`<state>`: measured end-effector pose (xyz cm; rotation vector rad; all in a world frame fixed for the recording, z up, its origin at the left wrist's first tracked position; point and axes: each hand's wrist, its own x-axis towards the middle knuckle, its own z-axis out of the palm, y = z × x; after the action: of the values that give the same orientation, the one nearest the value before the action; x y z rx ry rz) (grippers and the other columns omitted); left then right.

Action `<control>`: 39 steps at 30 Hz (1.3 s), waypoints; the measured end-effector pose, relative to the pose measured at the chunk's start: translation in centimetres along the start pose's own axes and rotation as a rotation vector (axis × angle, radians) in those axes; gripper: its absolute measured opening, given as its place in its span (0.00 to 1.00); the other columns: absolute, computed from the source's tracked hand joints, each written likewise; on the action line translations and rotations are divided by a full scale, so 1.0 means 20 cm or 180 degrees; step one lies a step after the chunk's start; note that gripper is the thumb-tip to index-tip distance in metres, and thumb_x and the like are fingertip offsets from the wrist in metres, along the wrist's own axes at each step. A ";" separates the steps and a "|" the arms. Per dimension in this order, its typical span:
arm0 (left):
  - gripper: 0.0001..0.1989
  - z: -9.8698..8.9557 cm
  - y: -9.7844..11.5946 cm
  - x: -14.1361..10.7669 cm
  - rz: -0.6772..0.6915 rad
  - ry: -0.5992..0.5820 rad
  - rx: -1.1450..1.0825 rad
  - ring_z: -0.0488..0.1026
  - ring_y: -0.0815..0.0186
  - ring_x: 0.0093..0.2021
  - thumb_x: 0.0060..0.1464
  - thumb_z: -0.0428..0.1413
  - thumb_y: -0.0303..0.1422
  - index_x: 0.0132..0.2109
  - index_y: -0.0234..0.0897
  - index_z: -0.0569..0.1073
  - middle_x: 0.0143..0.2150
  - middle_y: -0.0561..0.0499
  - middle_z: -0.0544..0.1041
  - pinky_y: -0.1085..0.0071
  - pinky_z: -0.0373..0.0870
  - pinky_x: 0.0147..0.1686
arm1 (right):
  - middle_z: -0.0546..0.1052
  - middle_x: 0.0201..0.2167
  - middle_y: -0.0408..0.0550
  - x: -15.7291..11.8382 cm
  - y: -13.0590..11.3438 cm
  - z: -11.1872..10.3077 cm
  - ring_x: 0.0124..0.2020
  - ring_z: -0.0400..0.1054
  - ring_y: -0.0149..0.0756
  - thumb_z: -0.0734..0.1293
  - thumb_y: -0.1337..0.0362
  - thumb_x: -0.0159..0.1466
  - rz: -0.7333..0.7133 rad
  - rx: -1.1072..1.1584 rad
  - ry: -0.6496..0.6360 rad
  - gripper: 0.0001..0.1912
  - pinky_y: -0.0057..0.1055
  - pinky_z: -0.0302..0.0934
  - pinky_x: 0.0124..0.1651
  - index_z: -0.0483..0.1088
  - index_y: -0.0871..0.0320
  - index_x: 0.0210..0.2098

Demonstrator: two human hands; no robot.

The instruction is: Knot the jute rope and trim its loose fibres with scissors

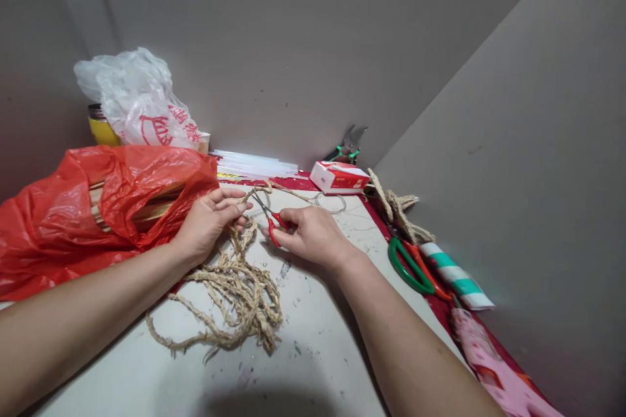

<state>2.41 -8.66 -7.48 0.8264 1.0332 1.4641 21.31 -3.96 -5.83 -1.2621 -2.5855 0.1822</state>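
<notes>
My left hand (211, 218) pinches a strand of braided straw rope (247, 303) between thumb and fingers. The rest of that rope lies in a loose tangle on the white tabletop (313, 339), below the hand. My right hand (310, 234) grips small scissors (274, 225) by their red handles, thumb and fingers in the loops. Their metal blades point up and left and stand parted around or beside the rope near my left fingertips; whether they touch it I cannot tell. A thin length of rope runs from there to the right along the back.
To the left lies a red plastic bag (44, 221) holding wooden strips, with a white plastic bag (132, 98) behind. At the back are clear sticks (254, 164), a red-white box (340, 177) and pruning shears (349, 143). Green-handled scissors (411, 267) and a striped roll (457, 273) line the right edge.
</notes>
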 end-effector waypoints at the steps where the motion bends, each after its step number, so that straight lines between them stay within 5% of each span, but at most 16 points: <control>1: 0.16 0.00 0.00 0.00 0.0015 -0.0023 -0.0009 0.71 0.74 0.24 0.40 0.65 0.26 0.39 0.31 0.72 0.31 0.49 0.78 0.78 0.68 0.25 | 0.63 0.15 0.39 0.00 0.00 0.00 0.19 0.50 0.27 0.62 0.55 0.57 0.0011 0.0007 -0.0012 0.15 0.29 0.43 0.26 0.65 0.57 0.19; 7: 0.15 -0.01 0.00 0.00 -0.0118 -0.0241 -0.0035 0.73 0.74 0.26 0.42 0.64 0.25 0.41 0.31 0.74 0.39 0.45 0.80 0.77 0.69 0.28 | 0.63 0.15 0.39 0.01 0.01 0.00 0.19 0.50 0.27 0.62 0.54 0.57 0.0161 0.0027 0.0002 0.16 0.28 0.42 0.25 0.62 0.57 0.18; 20: 0.07 -0.01 0.01 0.02 -0.0420 -0.0008 -0.0213 0.75 0.72 0.25 0.46 0.62 0.24 0.35 0.31 0.73 0.34 0.46 0.80 0.80 0.71 0.23 | 0.62 0.15 0.39 0.00 0.02 -0.01 0.19 0.48 0.26 0.64 0.53 0.56 -0.0104 0.0133 0.0044 0.17 0.28 0.41 0.25 0.61 0.58 0.19; 25: 0.02 -0.02 0.02 0.03 -0.0538 0.0074 -0.0389 0.75 0.72 0.24 0.49 0.58 0.22 0.33 0.30 0.73 0.26 0.53 0.74 0.80 0.71 0.23 | 0.64 0.16 0.40 0.00 0.01 -0.02 0.19 0.49 0.27 0.64 0.54 0.56 -0.0285 -0.0081 0.0040 0.15 0.29 0.40 0.26 0.64 0.57 0.20; 39: 0.04 -0.05 0.00 0.04 -0.0766 -0.0398 -0.0777 0.70 0.74 0.24 0.48 0.59 0.21 0.31 0.31 0.71 0.25 0.54 0.69 0.81 0.70 0.23 | 0.73 0.21 0.43 0.01 0.00 0.00 0.22 0.59 0.29 0.63 0.54 0.56 -0.0464 -0.0461 0.0253 0.13 0.28 0.42 0.27 0.71 0.57 0.26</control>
<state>1.45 -8.06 -7.93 0.5888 0.8105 1.2855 21.27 -3.78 -5.88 -1.0960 -2.6484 -0.0826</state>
